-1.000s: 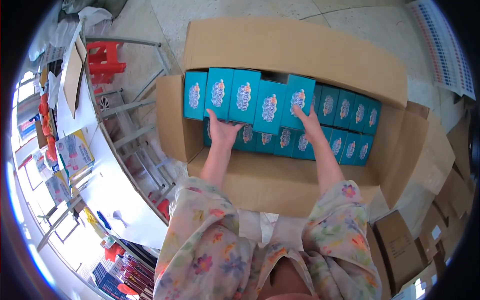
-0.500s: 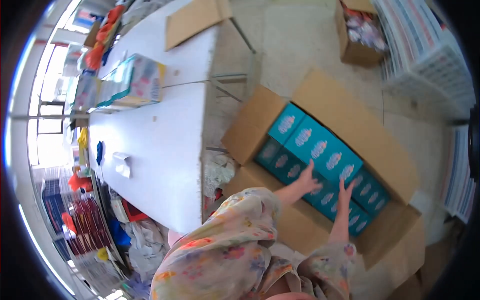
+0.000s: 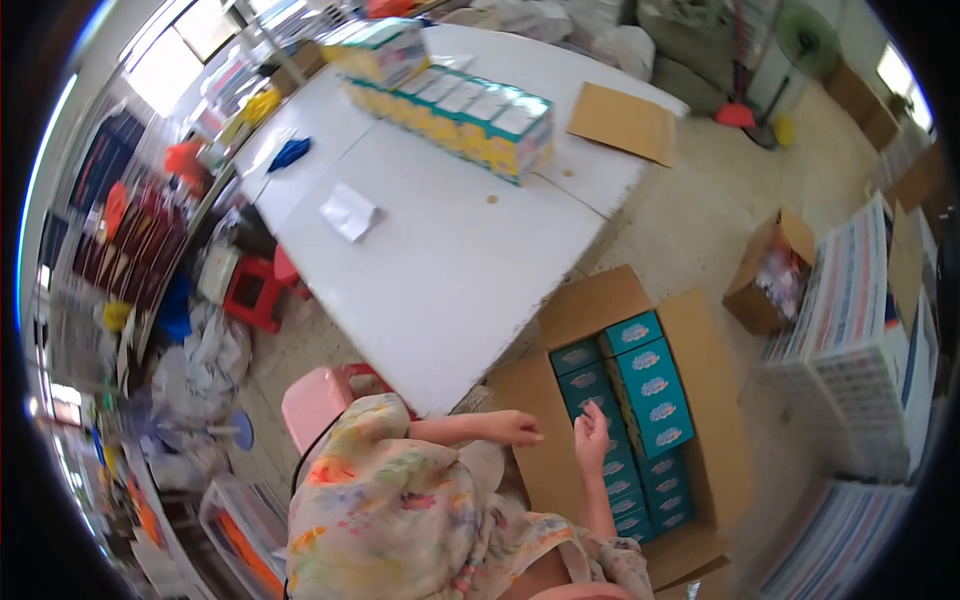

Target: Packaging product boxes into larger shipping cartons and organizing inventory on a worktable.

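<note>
An open cardboard carton [image 3: 703, 345] stands below the table, holding several teal boxes. A raised row of teal boxes [image 3: 652, 398] sits along its right part, higher than the teal boxes around it. My right hand [image 3: 592, 432] is over the carton's left part, above the lower teal boxes [image 3: 588, 385]; its thumb and fingers look apart, and I see nothing in them. My left hand [image 3: 516, 428] hovers by the carton's left flap, near the table corner, with its fingers curled in and nothing visible in them.
The white table [image 3: 430, 290] carries a row of yellow-and-teal packs [image 3: 460, 115], a flat cardboard piece [image 3: 622, 123] and a silver packet [image 3: 349, 211]. A pink stool [image 3: 318, 402] stands left of me. To the right are a smaller carton [image 3: 770, 275] and stacked striped panels [image 3: 840, 340].
Both my hands have lifted off the teal boxes and moved apart from them, the left one toward the table. My view has turned left, showing more of the table.
</note>
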A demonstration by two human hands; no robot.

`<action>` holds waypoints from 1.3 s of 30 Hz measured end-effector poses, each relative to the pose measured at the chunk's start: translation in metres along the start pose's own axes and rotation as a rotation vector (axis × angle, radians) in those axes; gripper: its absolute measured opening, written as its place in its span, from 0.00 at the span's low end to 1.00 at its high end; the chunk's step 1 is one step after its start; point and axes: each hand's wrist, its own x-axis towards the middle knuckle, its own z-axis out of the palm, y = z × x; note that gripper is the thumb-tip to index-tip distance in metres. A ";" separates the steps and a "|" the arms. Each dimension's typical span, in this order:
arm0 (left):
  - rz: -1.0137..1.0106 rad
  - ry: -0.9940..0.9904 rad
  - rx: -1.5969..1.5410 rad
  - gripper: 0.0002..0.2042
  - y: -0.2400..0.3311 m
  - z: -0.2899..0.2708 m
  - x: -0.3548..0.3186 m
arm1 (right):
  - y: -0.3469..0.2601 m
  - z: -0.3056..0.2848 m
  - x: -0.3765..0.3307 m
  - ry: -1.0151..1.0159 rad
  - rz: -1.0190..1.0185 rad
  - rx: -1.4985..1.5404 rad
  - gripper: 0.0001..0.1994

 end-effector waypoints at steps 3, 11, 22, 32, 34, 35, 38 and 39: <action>-0.072 0.145 0.332 0.18 -0.024 0.024 -0.072 | -0.028 0.020 -0.019 -0.143 -0.028 -0.068 0.18; -0.226 0.159 0.582 0.21 -0.047 0.027 -0.172 | -0.093 0.150 -0.011 -0.449 -0.233 -0.256 0.16; -0.186 0.310 0.665 0.18 -0.170 -0.135 -0.256 | -0.113 0.343 0.053 -0.548 -0.461 -1.001 0.34; -0.006 0.698 0.940 0.18 -0.157 -0.341 -0.299 | -0.150 0.415 0.048 -0.728 -0.046 -1.409 0.58; -0.085 0.590 0.849 0.15 -0.170 -0.354 -0.292 | -0.154 0.419 0.044 -0.731 -0.052 -1.476 0.61; -0.176 0.494 0.756 0.13 -0.184 -0.360 -0.288 | -0.161 0.424 0.040 -0.665 -0.087 -1.447 0.58; -0.088 0.333 0.669 0.09 -0.302 -0.351 -0.281 | -0.132 0.433 0.051 -0.476 -0.351 -1.320 0.50; 0.121 0.423 0.662 0.09 -0.312 -0.350 -0.298 | -0.113 0.432 0.057 -0.351 -0.572 -1.226 0.46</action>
